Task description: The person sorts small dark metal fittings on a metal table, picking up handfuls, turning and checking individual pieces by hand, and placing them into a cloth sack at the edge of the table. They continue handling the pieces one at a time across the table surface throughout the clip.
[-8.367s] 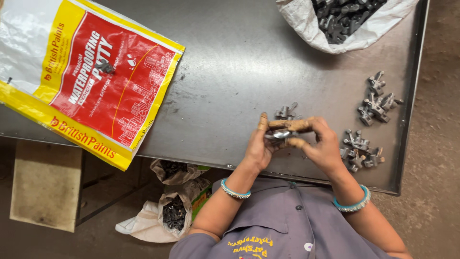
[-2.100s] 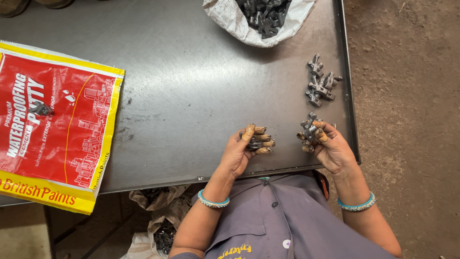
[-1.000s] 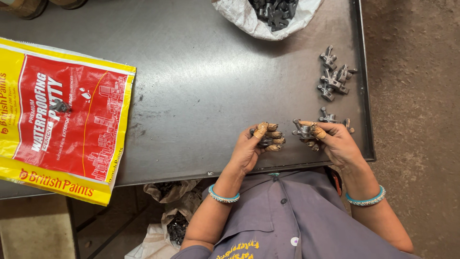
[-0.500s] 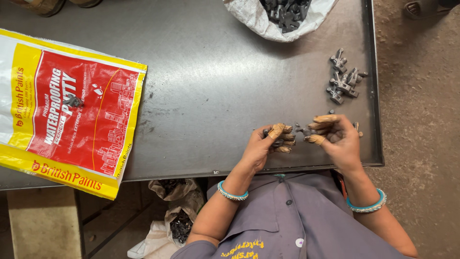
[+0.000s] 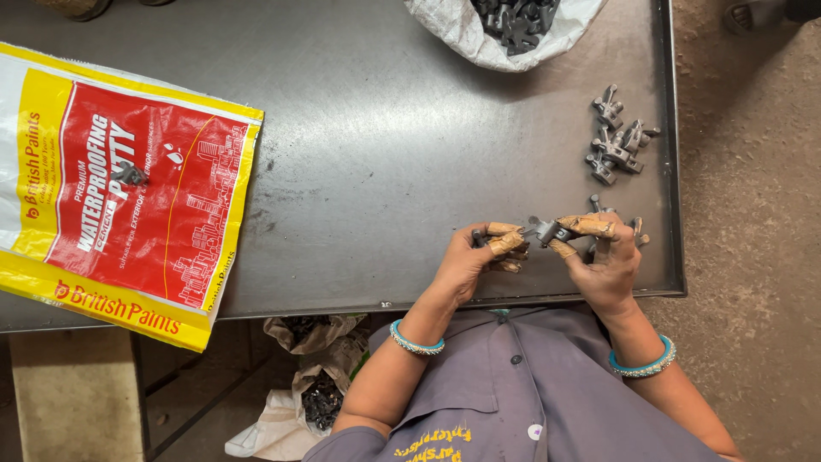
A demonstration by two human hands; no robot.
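Roughly partway, I judge: my left hand (image 5: 479, 257) and right hand (image 5: 603, 252) pinch one small grey metal part (image 5: 542, 229) between taped fingertips above the table (image 5: 385, 171), a few finished-looking parts (image 5: 617, 141) piled beyond, the open sack (image 5: 479, 34) well stocked.

Soft even daylight, faint sheen on metal table (image 5: 359, 154), sharp focus, weak shadows, no blur.

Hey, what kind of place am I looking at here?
Probably a small metal-parts workshop: a bare steel table, a white sack of dark metal pieces, a pile of small grey castings, and both taped-fingered hands, left hand and right hand, working one piece.
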